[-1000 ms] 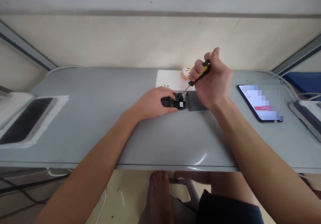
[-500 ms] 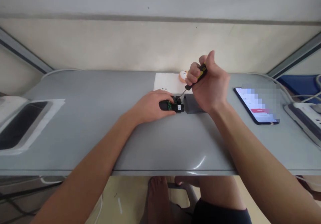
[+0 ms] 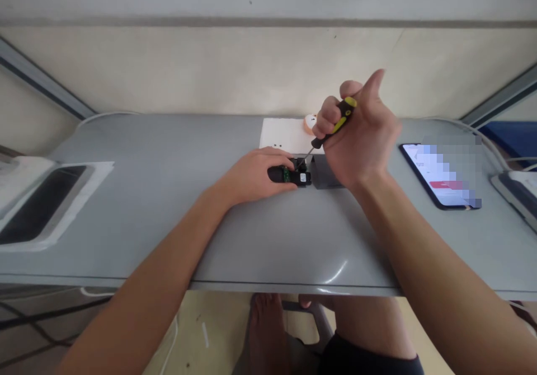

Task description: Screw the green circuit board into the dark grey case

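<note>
My left hand (image 3: 255,176) is closed around the sides of a small opened black device (image 3: 302,178), shaped like a computer mouse, with a green circuit board showing and a white label. My right hand (image 3: 358,129) grips a black and yellow screwdriver (image 3: 344,115), thumb raised off the handle. The screwdriver slants down to the left, its thin shaft reaching the device beside my left fingertips; the very tip is hard to make out. A dark grey flat piece (image 3: 325,173) lies right of the device, partly behind my right hand.
Behind the hands, a white sheet (image 3: 279,131) carries a few tiny dark bits and a round orange and white object (image 3: 310,123). A lit phone (image 3: 440,179) lies to the right, near a power strip (image 3: 518,196). A black-and-white flat item (image 3: 46,204) is at left on the grey table (image 3: 159,156).
My right hand has risen slightly and tilted, so more of the screwdriver handle shows. The whole view has shifted a little. My left hand still holds the device.
</note>
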`<state>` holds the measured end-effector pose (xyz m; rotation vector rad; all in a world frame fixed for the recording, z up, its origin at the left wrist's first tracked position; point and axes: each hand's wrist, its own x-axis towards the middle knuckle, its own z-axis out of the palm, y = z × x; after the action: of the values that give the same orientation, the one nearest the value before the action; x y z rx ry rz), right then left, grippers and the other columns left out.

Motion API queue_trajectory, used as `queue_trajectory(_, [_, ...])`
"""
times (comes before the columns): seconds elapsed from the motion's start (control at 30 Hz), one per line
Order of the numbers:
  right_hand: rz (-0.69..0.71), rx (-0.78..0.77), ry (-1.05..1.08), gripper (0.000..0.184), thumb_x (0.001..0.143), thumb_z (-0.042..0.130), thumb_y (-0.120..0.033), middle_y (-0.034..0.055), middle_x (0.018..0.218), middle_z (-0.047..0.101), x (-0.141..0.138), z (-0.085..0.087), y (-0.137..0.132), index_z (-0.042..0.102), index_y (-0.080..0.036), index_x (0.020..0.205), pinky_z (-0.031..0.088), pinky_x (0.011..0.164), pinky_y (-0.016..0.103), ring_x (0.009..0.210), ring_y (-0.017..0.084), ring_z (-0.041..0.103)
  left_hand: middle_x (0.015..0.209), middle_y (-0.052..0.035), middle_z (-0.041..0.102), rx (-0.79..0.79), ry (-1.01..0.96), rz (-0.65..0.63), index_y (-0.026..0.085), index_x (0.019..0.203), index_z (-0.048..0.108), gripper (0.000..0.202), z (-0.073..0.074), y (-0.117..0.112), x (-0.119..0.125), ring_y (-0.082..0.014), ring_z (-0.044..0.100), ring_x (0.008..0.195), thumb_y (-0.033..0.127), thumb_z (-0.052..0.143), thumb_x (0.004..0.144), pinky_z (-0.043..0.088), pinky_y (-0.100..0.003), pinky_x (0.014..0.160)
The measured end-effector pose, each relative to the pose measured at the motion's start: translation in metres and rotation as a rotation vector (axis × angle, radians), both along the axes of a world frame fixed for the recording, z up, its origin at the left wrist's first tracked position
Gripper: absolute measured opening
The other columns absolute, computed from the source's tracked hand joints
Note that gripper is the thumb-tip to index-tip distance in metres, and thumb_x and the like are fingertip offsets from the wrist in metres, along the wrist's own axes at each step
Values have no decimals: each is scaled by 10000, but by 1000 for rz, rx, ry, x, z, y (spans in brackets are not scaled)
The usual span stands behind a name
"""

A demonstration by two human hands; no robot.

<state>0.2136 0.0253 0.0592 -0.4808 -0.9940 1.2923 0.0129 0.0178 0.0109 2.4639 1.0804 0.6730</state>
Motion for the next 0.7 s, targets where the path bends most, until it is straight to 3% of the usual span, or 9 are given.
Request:
queue_trajectory(0.1, [-9,-3,-33,494,886,653,-671,-4,666,437,2,-1,2,433,-266,707,463,616,384,612,182,495,1295,-36,732,24,-4,-9,261,1057,783,306,1,-1,1,-268,674,1206,456,804,822,485,-427,1117])
queue_trajectory(0.27, [-70,30,-84,416,924,650,-602,15,783,556,11,-7,12,475,-266,751,508,662,377,769,200,606,1239,-39,753,72,19,-28,260,1031,785,273,2,0,2,-268,702,1145,438,805,825,508,-420,1060])
queue_trajectory(0.53, [-51,33,-118,486,921,541,-724,11,667,437,7,-5,7,487,-277,737,469,600,379,648,202,505,1219,-41,762,91,36,-29,248,1006,766,287,0,2,3,-262,713,1117,466,802,823,505,-412,1029])
queue_trajectory(0.7, [-62,-18,-86,466,893,620,-691,-6,644,397,7,-7,6,475,-281,726,484,595,367,612,184,453,1215,-26,764,79,27,-25,256,1025,759,283,-3,3,3,-248,716,1098,450,798,822,505,-396,1018])
